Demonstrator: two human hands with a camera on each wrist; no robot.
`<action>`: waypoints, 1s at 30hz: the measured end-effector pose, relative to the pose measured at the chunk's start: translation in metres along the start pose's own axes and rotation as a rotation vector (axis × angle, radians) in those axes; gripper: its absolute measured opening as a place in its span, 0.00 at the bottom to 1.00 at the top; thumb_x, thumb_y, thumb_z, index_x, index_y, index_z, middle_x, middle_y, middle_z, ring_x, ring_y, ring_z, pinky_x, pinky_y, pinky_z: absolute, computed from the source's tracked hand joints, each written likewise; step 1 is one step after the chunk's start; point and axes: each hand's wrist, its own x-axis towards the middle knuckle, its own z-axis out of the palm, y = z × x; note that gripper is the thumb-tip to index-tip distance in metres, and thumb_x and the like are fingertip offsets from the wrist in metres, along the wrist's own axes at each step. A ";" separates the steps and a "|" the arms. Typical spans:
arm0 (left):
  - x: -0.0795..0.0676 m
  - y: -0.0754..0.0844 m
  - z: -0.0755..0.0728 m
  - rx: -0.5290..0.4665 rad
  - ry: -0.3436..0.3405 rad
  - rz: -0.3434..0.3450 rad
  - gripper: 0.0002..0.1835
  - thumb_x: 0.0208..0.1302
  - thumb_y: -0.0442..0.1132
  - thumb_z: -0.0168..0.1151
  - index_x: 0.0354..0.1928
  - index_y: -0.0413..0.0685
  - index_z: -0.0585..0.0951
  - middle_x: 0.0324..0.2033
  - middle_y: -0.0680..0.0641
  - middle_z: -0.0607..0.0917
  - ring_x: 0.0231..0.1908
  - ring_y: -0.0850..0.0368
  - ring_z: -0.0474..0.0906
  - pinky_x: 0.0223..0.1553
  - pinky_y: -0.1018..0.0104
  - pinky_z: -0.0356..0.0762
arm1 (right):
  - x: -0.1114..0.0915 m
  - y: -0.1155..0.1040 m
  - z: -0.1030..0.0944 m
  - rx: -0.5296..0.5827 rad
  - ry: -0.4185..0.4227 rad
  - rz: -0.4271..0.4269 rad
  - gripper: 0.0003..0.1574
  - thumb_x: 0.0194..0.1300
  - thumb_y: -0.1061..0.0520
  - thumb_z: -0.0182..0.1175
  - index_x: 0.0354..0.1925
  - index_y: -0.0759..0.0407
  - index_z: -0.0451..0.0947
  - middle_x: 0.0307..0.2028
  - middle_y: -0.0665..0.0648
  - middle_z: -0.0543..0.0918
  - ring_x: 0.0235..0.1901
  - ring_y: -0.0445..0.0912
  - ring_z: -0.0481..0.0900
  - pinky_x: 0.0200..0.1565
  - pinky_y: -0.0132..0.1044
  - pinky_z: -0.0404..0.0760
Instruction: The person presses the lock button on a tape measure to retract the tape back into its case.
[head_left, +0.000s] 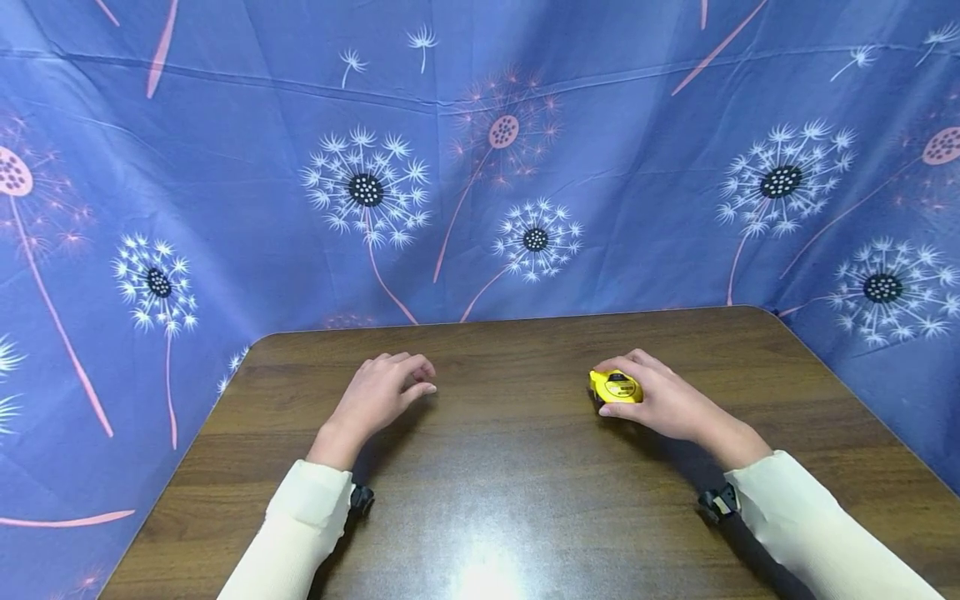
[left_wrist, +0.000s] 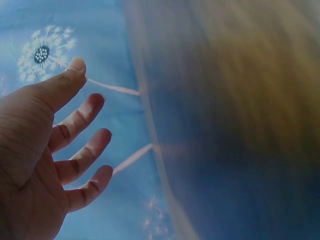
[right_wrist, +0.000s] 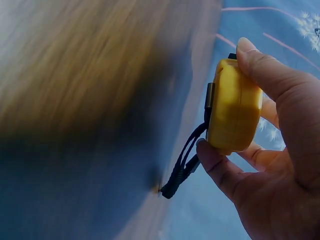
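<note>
A yellow tape measure [head_left: 617, 387] with a black strap is held by my right hand [head_left: 666, 398] over the right half of the table. In the right wrist view, thumb and fingers pinch the tape measure [right_wrist: 235, 107] by its ends, and the black wrist strap [right_wrist: 175, 180] dangles from it toward the tabletop. My left hand [head_left: 384, 390] hovers above the left half of the table, fingers loosely bent, holding nothing. The left wrist view shows that hand [left_wrist: 55, 130] with thumb and fingers spread apart and nothing between them.
The brown wooden table [head_left: 487, 433] has a glossy top with a bright reflection near its front. Behind it and along the sides hangs a blue cloth [head_left: 465, 167] with a dandelion print. Each wrist wears a small black camera [head_left: 360, 500].
</note>
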 end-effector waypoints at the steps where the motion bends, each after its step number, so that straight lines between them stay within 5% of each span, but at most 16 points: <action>1: -0.002 -0.002 -0.001 0.002 -0.001 -0.005 0.10 0.63 0.47 0.75 0.44 0.57 0.85 0.35 0.58 0.88 0.40 0.53 0.85 0.42 0.48 0.77 | -0.002 0.002 -0.001 -0.005 0.004 0.003 0.37 0.62 0.40 0.75 0.64 0.47 0.76 0.49 0.55 0.77 0.44 0.47 0.75 0.45 0.49 0.77; 10: -0.021 -0.020 -0.015 0.035 -0.024 -0.093 0.11 0.64 0.48 0.74 0.45 0.57 0.85 0.38 0.57 0.87 0.41 0.52 0.83 0.43 0.45 0.77 | -0.018 0.023 -0.011 -0.028 0.060 -0.025 0.35 0.61 0.44 0.76 0.63 0.50 0.77 0.48 0.56 0.79 0.43 0.47 0.76 0.44 0.49 0.77; 30: -0.044 -0.048 -0.042 0.088 -0.036 -0.168 0.12 0.66 0.50 0.72 0.47 0.55 0.85 0.40 0.55 0.87 0.43 0.47 0.84 0.45 0.41 0.76 | -0.052 0.062 -0.024 -0.120 0.174 -0.031 0.34 0.57 0.52 0.79 0.60 0.53 0.78 0.45 0.58 0.81 0.42 0.49 0.78 0.39 0.48 0.77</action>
